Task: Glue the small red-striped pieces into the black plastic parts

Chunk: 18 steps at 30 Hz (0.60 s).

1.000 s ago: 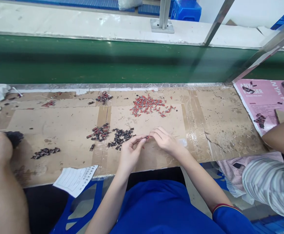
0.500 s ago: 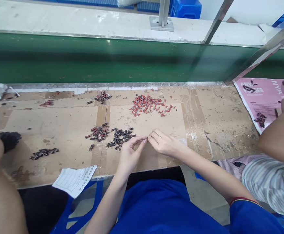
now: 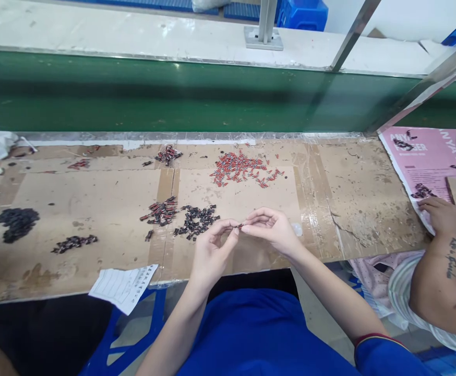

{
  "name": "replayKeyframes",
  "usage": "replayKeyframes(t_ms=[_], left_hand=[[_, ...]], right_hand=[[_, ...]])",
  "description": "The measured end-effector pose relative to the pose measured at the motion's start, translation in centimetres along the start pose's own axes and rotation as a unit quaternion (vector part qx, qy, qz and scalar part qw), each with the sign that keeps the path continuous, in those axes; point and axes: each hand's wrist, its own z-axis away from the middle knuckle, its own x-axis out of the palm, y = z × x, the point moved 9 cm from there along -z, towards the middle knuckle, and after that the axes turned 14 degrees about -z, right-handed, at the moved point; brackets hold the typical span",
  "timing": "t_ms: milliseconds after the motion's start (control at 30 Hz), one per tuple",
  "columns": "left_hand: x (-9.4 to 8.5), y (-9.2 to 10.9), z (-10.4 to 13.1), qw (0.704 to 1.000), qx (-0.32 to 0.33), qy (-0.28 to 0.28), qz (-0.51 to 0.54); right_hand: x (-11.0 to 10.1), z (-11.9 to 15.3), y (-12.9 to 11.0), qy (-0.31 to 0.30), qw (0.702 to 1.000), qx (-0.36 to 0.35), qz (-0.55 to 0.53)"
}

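Just over the cardboard's front part, my left hand (image 3: 213, 249) pinches a small dark piece (image 3: 239, 226) between thumb and fingertips. Closed in a pinch at the piece's other end is my right hand (image 3: 270, 231), so the fingertips of both hands nearly meet. The piece is tiny and largely covered by the fingers. Left of my left hand lies a pile of small black parts (image 3: 196, 221), and beside it a pile of black-and-red pieces (image 3: 159, 211). Farther back is a spread of slim red pieces with pale tips (image 3: 236, 168).
Cardboard (image 3: 95, 188) covers the bench, backed by a green panel (image 3: 153, 99). More piles lie left: black parts (image 3: 17, 223) and dark pieces (image 3: 74, 243). A paper slip (image 3: 123, 286) overhangs the front edge. At right, a co-worker's hand (image 3: 445, 216) rests by a pink sheet (image 3: 402, 167).
My right hand's fingers have shifted around the small piece, which now shows more. The co-worker's hand at left has withdrawn, uncovering the black pile; the right co-worker's arm has moved down.
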Motion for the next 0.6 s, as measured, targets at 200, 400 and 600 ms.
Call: replayKeyframes(t_ms=[200,400,600], left_hand=[[-1.4,-0.6,-0.5,0.999,-0.005,-0.015,-0.038],[-10.4,-1.7,-2.6,0.922,0.056,0.192,-0.332],[-16.1,-2.2,-2.9,0.866,0.039,0.254,-0.429]], right_hand=[[0.0,0.4,-1.3,-0.013,0.993,-0.035,0.109],[-3.0,2.7,-4.9,-0.024,0.856,-0.171,0.487],[-6.1,3.7,-3.4,-0.054,0.818,-0.159,0.550]])
